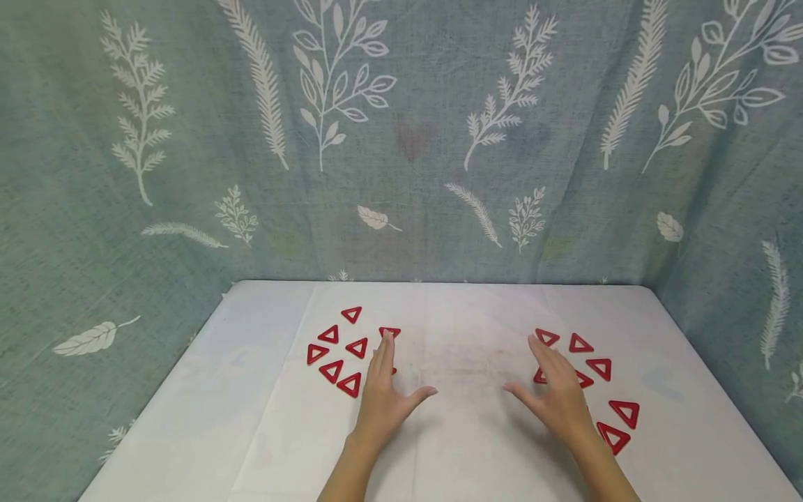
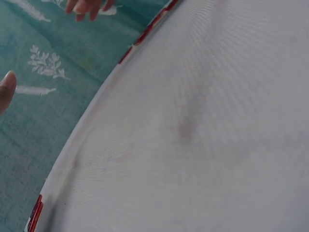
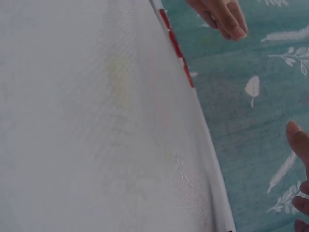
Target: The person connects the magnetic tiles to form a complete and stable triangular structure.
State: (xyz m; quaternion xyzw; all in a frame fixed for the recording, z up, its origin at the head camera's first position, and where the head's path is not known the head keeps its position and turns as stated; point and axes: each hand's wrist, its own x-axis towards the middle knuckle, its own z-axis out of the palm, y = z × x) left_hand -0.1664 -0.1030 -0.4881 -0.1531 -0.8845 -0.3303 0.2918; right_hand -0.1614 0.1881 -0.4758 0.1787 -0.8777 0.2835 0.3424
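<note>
Left hand (image 1: 379, 399) and right hand (image 1: 558, 390) poised beside red triangles (image 1: 331, 364), nothing gripped

Head view: Both hands reach over a white table (image 1: 464, 446), fingers straight, thumbs spread wide inward; neither has hold of anything. The red triangles lie on the table in two scattered groups, one around each hand. The step in hand looks like a ready pose between the groups; lifting a triangle would, I judge, call for lowering a hand and pinching a thin rim. Each hand covers part of its group, so some triangles are half hidden. Behind hangs a leaf-patterned curtain (image 1: 414, 230).

Left wrist view: Fingertips and a thumb show against the curtain, well apart, holding nothing visible; which hand each belongs to, I cannot tell. Triangles appear edge-on along the table's edge.

Right wrist view: Fingers at the top and a thumb at the right also hold nothing visible. A row of triangles lines the table's edge.
</note>
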